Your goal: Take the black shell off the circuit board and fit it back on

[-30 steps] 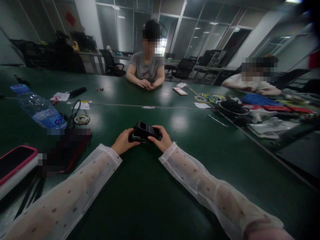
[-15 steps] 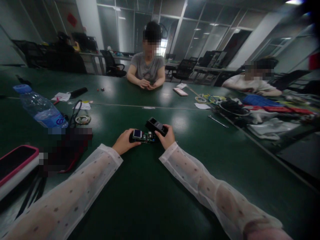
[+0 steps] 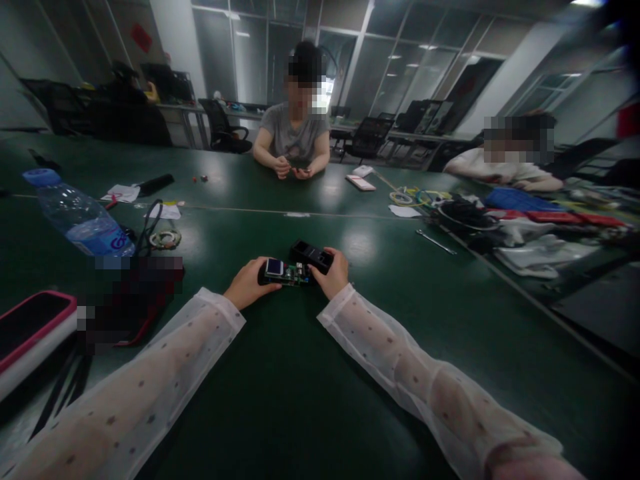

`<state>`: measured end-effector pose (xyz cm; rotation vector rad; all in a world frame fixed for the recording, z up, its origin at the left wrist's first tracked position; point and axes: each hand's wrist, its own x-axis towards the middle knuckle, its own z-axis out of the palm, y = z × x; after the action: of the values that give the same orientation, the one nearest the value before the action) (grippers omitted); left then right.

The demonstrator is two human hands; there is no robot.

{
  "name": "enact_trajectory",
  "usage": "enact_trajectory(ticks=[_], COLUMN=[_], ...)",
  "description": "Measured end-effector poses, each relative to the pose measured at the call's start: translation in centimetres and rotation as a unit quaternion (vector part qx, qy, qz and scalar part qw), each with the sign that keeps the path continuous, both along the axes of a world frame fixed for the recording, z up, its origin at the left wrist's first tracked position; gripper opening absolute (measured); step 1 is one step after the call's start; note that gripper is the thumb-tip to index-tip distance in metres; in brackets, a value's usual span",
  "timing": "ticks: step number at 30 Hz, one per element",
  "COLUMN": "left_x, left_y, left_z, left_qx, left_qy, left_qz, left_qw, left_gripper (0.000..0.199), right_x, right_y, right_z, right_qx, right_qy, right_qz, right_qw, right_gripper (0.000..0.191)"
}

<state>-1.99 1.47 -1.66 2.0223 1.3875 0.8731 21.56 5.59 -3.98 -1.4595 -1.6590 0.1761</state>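
Note:
My left hand (image 3: 250,282) is closed around the left end of a green circuit board (image 3: 293,272) with a small screen, which appears to sit in a black shell. In my right hand (image 3: 334,273) is a black plastic cover (image 3: 310,254) with cut-out openings, gripped by its right end. The cover is tilted just behind the board's right part, close to it; whether the two touch I cannot tell. Both hands are over the green table (image 3: 280,373), and translucent dotted sleeves cover both forearms.
At left are a water bottle (image 3: 83,217), a pink-edged phone-like device (image 3: 35,327) and a beaded bracelet (image 3: 166,239). A wrench (image 3: 436,242) lies right, before cables (image 3: 465,217) and a plastic bag (image 3: 545,255). One person (image 3: 295,133) sits opposite, another (image 3: 505,163) at far right.
My right hand has tilted the black cover slightly, so more of its openings show. My left hand and the board stay almost still. The person opposite has moved their hands slightly apart.

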Motion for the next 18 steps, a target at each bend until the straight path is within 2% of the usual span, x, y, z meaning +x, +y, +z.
enact_trajectory(ticks=[11,18], left_x=[0.08,-0.02], left_y=[0.10,0.18], left_z=[-0.23,-0.36], left_qx=[0.017,0.011], left_qy=[0.011,0.004], left_qz=[0.006,0.000], left_qw=[1.000,1.000], left_gripper=[0.055,0.055], right_x=[-0.12,-0.03], right_y=[-0.17,-0.09], right_z=[0.17,0.28], right_qx=[0.002,-0.019], right_qy=[-0.027,-0.022], right_qz=[-0.029,-0.008], right_qw=[0.999,1.000], right_gripper=[0.052,0.050])
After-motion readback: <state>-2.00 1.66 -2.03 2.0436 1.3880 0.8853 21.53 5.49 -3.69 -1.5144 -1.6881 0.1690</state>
